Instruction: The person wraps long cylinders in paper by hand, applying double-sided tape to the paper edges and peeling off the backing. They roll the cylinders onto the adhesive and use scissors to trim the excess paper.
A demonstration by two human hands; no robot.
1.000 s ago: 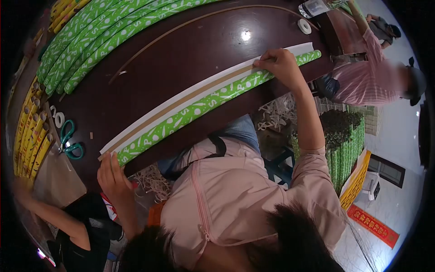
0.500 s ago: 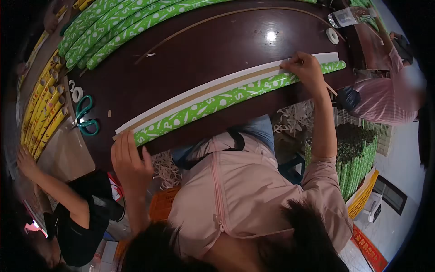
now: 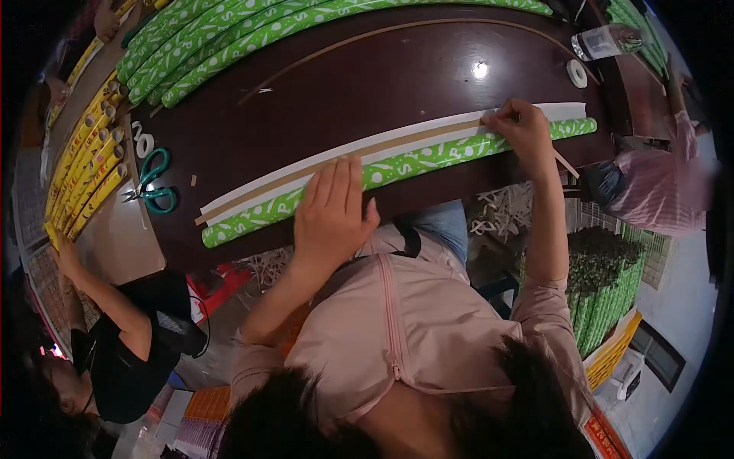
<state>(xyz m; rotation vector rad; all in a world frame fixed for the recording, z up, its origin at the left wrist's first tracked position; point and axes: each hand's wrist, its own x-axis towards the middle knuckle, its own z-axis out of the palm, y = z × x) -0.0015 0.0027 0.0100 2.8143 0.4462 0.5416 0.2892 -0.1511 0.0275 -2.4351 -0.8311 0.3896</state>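
Observation:
A green patterned roll (image 3: 428, 157) lies slantwise across the dark table, its white paper edge (image 3: 264, 177) unrolled along the far side. On that white edge runs a tan strip (image 3: 413, 138). My left hand (image 3: 332, 210) rests flat on the strip and roll left of the middle, fingers stretched out. Farther right, my right hand (image 3: 520, 126) pinches the tan strip, thumb and forefinger together. A loose end of strip (image 3: 566, 164) hangs past my right wrist.
Teal scissors (image 3: 157, 183) and a white tape roll (image 3: 144, 145) lie at the left, another tape roll (image 3: 576, 74) at the right. Green rolls (image 3: 229, 46) and yellow rolls (image 3: 95, 168) are stacked beyond. A co-worker (image 3: 138, 344) is at the left; a bottle (image 3: 604, 42) stands far right.
My left hand has moved right along the roll, from its left end toward the middle. My right hand stays at about the same place on the strip. The whole view has shifted slightly.

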